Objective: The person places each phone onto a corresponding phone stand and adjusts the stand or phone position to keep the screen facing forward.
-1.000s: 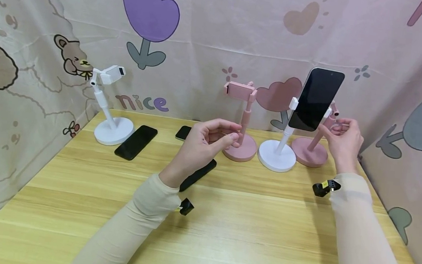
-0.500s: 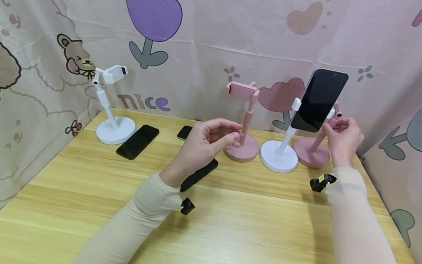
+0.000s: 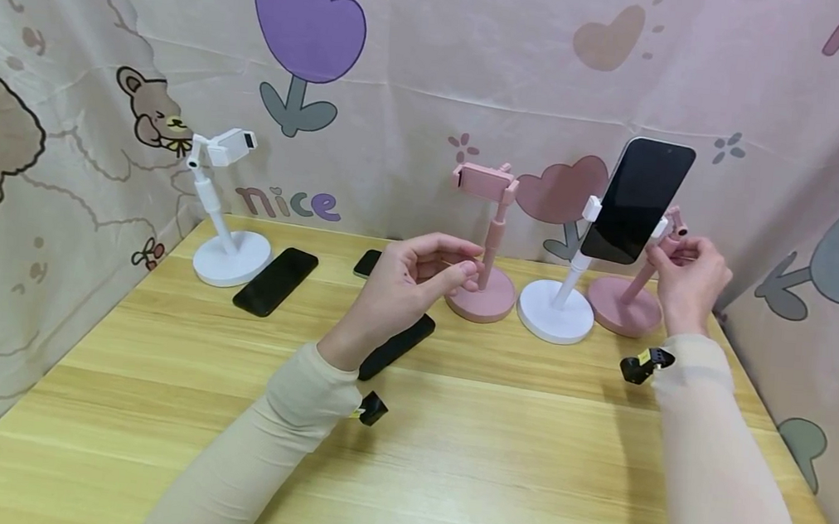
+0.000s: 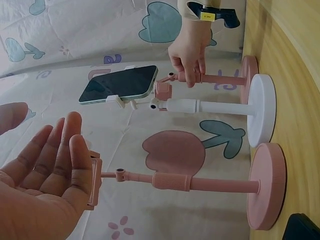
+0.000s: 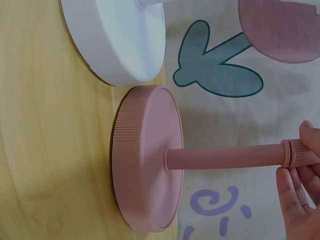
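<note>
At the far right, my right hand (image 3: 687,281) grips the ribbed collar (image 5: 302,152) on the post of a pink phone stand (image 3: 624,306). Its fingers and thumb wrap the collar in the right wrist view. Just left of it stands a white phone stand (image 3: 556,311), whose clamp bears a black-screened phone (image 3: 638,200) tilted upright. My left hand (image 3: 413,290) hovers over the table with loosely bent fingers and nothing in them. Behind it is a second pink phone stand (image 3: 484,294), its holder without a phone; the left wrist view shows the hand (image 4: 45,185) overlapping that holder.
Another white phone stand (image 3: 231,260) is at the back left, with a black phone (image 3: 275,281) lying beside it. A smaller phone (image 3: 367,263) lies near the back edge. One more phone (image 3: 399,348) is partly covered by my left forearm. A patterned curtain (image 3: 424,38) hangs behind the table.
My right hand has closed its fingers around the right-hand pink stand's post, and that stand has shifted slightly to the right. The left hand has kept its place.
</note>
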`<state>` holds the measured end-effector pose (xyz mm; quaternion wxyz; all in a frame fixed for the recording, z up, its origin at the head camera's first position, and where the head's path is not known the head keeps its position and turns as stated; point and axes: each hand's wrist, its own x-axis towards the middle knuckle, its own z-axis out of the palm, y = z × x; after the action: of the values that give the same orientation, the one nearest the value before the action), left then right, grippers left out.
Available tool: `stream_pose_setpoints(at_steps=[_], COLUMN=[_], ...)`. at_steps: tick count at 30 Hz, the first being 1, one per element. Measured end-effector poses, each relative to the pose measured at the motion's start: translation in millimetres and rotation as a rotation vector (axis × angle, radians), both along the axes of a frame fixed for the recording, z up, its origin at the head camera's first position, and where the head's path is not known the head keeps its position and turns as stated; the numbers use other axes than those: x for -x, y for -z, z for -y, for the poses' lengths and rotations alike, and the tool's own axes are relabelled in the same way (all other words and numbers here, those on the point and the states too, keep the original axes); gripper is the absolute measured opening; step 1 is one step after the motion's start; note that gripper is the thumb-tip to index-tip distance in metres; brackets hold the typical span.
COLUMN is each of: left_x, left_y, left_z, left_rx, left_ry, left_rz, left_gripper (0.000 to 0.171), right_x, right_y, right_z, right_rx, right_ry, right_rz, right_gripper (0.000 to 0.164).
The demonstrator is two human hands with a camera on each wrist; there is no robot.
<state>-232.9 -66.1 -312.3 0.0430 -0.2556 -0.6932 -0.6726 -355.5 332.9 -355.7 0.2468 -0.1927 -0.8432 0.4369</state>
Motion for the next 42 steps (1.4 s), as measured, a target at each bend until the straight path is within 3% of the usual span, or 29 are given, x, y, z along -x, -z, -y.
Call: stream_pose_setpoints(at_steps=[21,29,37,42], left_x=[-1.6,-2.2,-1.6,-0.7], left_y=[-1.0,-1.4,0.0,0.7], left_z=[0,0,1,2], left_rx=[0.01,0.001,0.04,0.051], left_ry=[-0.015,0.001,-0.001,0.013], left_rz=[-0.006,-0.004,0.007,0.018], left_gripper=[0.024,0.024,0.026,0.026], right_x=[-18.0,-30.6,-42.9,-50.5], right_y=[1.5,2.4,5.0,5.3], right_z=[-21,-28,-33,-34], right_rx=[0.056,0.03,0.017,-0.024], right_ry=[0.003,0.026,-0.007,-0.002], right_rz=[-0.007,0.021,-0.028,0.019], right_gripper=[0.022,0.021,0.021,0.026])
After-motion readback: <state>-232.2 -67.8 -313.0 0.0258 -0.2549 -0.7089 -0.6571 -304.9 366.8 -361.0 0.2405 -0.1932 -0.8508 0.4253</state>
